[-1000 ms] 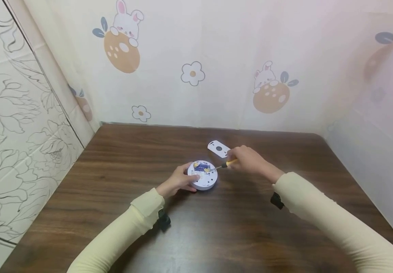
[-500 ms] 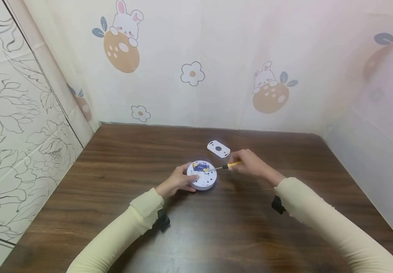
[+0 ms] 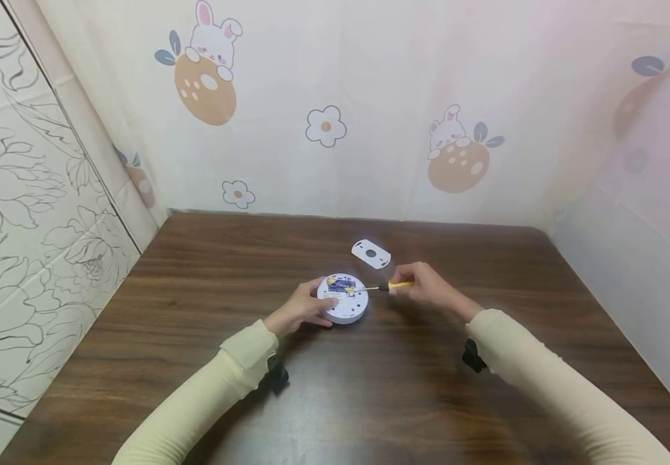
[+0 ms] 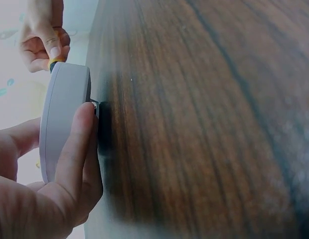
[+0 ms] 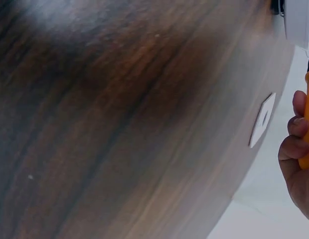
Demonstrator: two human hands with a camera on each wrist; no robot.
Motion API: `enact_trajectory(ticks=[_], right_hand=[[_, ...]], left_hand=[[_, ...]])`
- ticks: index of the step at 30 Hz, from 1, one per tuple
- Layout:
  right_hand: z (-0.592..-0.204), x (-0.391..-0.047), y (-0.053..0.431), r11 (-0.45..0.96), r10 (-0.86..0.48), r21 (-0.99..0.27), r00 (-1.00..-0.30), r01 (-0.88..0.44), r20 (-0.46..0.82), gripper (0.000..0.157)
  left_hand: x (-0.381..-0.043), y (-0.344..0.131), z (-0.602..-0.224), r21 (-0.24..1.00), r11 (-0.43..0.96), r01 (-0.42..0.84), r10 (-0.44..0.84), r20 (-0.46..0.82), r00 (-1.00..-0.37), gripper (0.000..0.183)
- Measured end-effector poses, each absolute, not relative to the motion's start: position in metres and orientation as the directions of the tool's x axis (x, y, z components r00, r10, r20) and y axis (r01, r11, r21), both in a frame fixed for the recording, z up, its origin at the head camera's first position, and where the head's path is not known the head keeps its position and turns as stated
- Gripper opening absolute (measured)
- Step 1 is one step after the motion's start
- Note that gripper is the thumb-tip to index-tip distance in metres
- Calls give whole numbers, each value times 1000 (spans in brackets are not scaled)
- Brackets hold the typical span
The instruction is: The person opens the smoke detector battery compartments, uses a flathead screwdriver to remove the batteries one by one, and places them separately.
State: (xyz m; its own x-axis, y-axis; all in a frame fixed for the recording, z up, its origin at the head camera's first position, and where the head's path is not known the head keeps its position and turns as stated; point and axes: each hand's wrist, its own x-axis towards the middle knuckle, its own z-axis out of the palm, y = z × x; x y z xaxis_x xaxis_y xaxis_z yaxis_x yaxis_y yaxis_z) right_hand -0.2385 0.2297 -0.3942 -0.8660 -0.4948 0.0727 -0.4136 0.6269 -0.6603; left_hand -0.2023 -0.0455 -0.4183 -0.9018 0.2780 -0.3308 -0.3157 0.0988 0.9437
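Observation:
My left hand grips a round white device, thumb on its upper face and fingers beneath. That face bears a blue and yellow patch and small dark openings. In the left wrist view, a thin metal piece shows at the underside of the device, beside a dark shape I cannot make out. My right hand holds a screwdriver by its yellow and black handle. Its shaft lies nearly level, reaching the device's face near the patch; the exact tip contact is too small to tell.
On the brown wooden table, a flat white plate with a dark round centre lies behind the device, near my right hand. A patterned curtain hangs behind the table, with more printed cloth at left and right.
My right hand has shifted slightly right and toward me, and the screwdriver's handle has dropped so that it lies more level. The left hand keeps its hold on the device.

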Motion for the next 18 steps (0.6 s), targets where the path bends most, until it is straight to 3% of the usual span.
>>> enact_trajectory(ticks=[18], right_hand=[[-402, -237, 234, 579, -485, -737, -874, -349, 33, 7]], left_hand=[[-203, -45, -415, 948, 121, -293, 288, -316, -904, 64]])
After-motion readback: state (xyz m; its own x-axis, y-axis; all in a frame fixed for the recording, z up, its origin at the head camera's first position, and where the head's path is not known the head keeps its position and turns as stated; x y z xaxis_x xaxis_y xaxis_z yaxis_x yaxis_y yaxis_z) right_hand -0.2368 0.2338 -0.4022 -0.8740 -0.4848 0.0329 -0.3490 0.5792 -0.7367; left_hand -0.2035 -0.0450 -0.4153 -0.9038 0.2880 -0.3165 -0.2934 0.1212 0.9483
